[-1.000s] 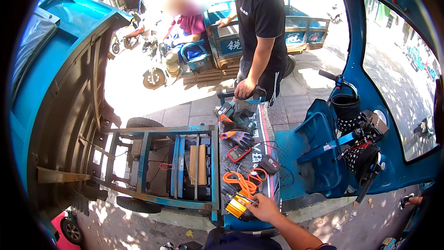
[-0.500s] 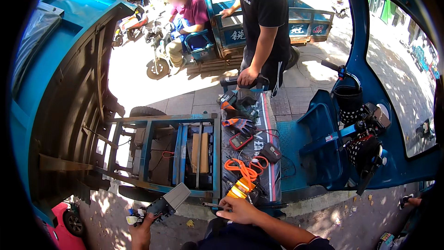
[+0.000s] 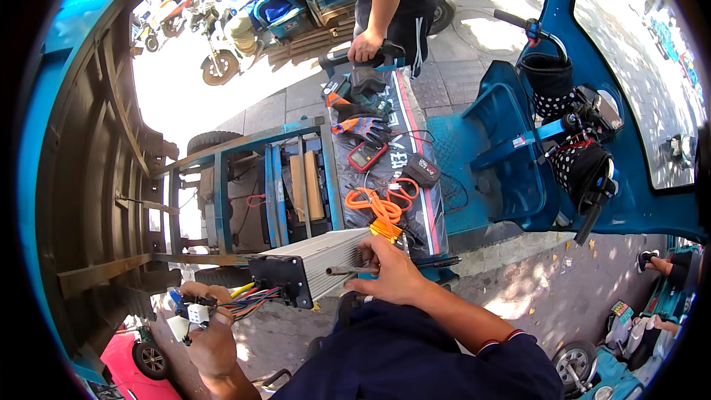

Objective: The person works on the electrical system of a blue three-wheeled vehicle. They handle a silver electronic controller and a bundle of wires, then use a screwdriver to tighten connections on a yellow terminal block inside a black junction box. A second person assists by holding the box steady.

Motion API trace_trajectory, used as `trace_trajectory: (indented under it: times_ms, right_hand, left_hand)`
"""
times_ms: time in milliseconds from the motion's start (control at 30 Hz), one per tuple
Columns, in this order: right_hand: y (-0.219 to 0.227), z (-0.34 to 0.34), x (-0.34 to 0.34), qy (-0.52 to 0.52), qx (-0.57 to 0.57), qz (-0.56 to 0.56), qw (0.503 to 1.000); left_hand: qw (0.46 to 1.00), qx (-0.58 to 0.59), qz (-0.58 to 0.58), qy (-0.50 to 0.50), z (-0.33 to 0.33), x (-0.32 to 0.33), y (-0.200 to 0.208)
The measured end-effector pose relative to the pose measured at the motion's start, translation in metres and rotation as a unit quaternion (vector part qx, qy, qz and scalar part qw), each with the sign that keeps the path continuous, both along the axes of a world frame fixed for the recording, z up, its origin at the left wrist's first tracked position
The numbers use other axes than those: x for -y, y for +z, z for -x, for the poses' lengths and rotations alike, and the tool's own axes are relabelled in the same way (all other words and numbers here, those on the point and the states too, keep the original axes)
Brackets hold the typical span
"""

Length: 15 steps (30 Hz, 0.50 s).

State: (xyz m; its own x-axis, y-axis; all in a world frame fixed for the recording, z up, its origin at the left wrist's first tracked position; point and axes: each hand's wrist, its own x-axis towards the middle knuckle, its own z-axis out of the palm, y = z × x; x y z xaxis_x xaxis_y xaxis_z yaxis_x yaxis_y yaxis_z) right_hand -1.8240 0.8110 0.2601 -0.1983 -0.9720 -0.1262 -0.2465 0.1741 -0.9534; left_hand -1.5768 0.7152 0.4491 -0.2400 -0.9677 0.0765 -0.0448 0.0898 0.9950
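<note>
In front of my body is a silver finned motor controller box [image 3: 318, 252] with a black end plate, tilted. Colored wires [image 3: 255, 298] come out of that plate toward my left hand [image 3: 211, 337], which is closed around them near white and blue plug connectors [image 3: 197, 314]. My right hand [image 3: 392, 274] is at the other end of the box, its fingers against or very near it. Between its thumb and fingers it pinches a thin dull metal rod [image 3: 342, 271], whose far end overlaps the box in view. Just beyond that hand is a gold-yellow object [image 3: 386, 232], partly covered.
A plastic-wrapped board [image 3: 344, 178] bears orange cable [image 3: 379, 206], a red multimeter [image 3: 367, 155], gloves [image 3: 361, 127] and a black pouch [image 3: 422, 170]. Left are an open blue vehicle frame [image 3: 220, 204] and raised cargo bed [image 3: 81, 178]. Another person's hand [image 3: 365, 46] grips a black handle.
The controller box has moved right and up, its end now at my right hand. The view has shifted, so the board and vehicle sit higher. My right hand still pinches the rod.
</note>
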Motion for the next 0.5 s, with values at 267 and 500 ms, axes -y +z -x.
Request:
trace_trajectory:
  times_ms: [267, 500]
  right_hand:
    - [0.034, 0.047, -0.014, -0.03, -0.219, 0.125, 0.967]
    - [0.014, 0.076, -0.007, -0.148, -0.267, 0.207, 0.929]
  left_hand:
    - [0.988, 0.048, -0.05, -0.138, 0.079, 0.004, 0.016]
    - [0.979, 0.041, -0.072, -0.187, 0.128, 0.018, 0.012]
